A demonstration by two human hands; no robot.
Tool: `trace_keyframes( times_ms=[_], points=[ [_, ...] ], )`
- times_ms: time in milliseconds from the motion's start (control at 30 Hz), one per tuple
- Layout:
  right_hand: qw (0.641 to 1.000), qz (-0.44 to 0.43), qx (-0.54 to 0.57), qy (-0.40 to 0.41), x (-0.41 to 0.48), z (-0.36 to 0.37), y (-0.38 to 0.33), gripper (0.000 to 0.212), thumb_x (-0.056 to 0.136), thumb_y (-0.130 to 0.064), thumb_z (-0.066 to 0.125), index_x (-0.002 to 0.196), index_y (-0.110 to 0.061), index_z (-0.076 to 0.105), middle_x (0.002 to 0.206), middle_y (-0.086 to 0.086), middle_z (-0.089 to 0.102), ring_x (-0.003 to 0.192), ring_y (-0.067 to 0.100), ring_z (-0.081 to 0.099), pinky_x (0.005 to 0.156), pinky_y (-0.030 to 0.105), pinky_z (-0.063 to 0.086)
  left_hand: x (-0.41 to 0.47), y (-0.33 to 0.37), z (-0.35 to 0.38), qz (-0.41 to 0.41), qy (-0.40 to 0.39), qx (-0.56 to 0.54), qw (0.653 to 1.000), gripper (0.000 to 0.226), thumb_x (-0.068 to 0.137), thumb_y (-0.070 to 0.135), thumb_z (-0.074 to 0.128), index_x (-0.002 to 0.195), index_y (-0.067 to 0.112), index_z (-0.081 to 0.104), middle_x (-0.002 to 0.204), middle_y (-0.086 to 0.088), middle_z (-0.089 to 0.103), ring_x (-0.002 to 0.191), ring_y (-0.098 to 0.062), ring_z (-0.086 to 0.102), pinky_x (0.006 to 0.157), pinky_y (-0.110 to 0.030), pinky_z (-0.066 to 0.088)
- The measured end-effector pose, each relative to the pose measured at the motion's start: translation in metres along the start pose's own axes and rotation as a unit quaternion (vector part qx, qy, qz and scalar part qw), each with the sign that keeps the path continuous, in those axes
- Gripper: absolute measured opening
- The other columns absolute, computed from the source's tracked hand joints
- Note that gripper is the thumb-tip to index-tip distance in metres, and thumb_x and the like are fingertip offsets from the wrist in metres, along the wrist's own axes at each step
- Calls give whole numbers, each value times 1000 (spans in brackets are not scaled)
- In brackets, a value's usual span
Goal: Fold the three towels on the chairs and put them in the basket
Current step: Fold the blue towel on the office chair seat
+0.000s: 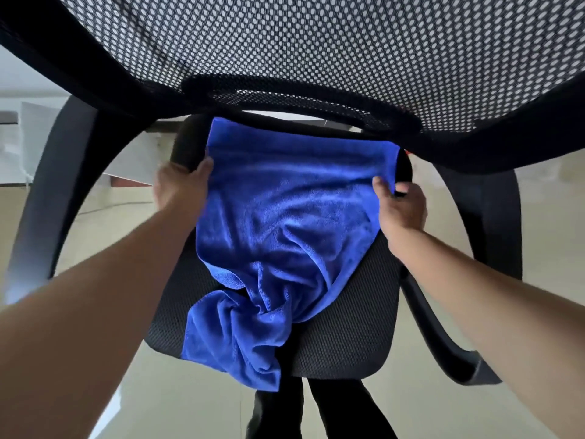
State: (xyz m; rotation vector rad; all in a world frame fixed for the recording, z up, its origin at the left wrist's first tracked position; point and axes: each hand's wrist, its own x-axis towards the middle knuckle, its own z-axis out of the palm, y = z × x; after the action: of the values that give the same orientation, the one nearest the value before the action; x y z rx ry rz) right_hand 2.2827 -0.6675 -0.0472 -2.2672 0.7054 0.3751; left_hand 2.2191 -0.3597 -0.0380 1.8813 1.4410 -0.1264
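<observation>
One blue towel (pixel 285 223) is laid on the black chair seat (pixel 342 343), hemmed in by the mesh backrest (pixel 316 42) at 12 o'clock and armrests (pixel 41 185) at 9 and 3 o'clock. Its long axis runs from 12 to 6 o'clock. The far edge is pulled flat and the near end is bunched over the seat's front. The left hand (pixel 180 185) has its grip closed on the 9 o'clock edge, and the 3 o'clock corner is pinched by the right hand (pixel 402 207).
</observation>
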Motion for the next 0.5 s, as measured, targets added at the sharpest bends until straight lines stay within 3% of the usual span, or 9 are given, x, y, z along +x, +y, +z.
trace_keyframes(
  times_ms=[33,100,167,233,367,500],
  points=[
    [1000,21,1,-18,-14,-1,8,37,81,-53,68,72,-22,50,67,-5,48,68,20,45,64,34,39,-12,-14,-2,-2,-15,13,1000,44,70,54,73,66,13,57,61,-4,59,55,-25,54,57,-31,38],
    [994,79,21,-69,-41,1,27,44,71,-49,77,59,-21,44,57,-3,46,60,21,44,59,37,40,-33,-37,-5,-17,-52,30,998,45,63,49,81,59,12,55,60,-7,59,56,-23,53,57,-33,42],
    [979,143,51,-135,-65,3,44,33,66,-37,82,61,-17,56,64,4,58,58,19,50,60,36,43,-47,-62,-4,-72,-114,31,990,37,58,33,88,59,12,58,66,-13,65,61,-24,57,63,-35,47],
    [963,196,51,-176,-83,3,60,24,71,-22,81,65,-14,59,69,8,58,63,19,50,63,34,42,-58,-83,-7,-119,-165,19,979,25,54,16,85,58,10,61,70,-19,68,64,-27,60,65,-38,51],
    [971,197,29,-131,-98,-7,92,23,68,-17,79,64,-9,59,68,12,55,64,20,48,60,35,39,-57,-112,-22,-120,-114,27,986,10,55,15,66,59,7,64,69,-20,69,71,-36,69,73,-52,59],
    [968,185,-32,-164,-108,-22,103,19,67,-15,77,67,-2,64,60,12,59,57,22,55,55,33,39,-58,-114,-40,-92,-77,53,991,7,68,13,69,64,9,63,72,-16,68,66,-32,65,70,-43,58]
  ],
)
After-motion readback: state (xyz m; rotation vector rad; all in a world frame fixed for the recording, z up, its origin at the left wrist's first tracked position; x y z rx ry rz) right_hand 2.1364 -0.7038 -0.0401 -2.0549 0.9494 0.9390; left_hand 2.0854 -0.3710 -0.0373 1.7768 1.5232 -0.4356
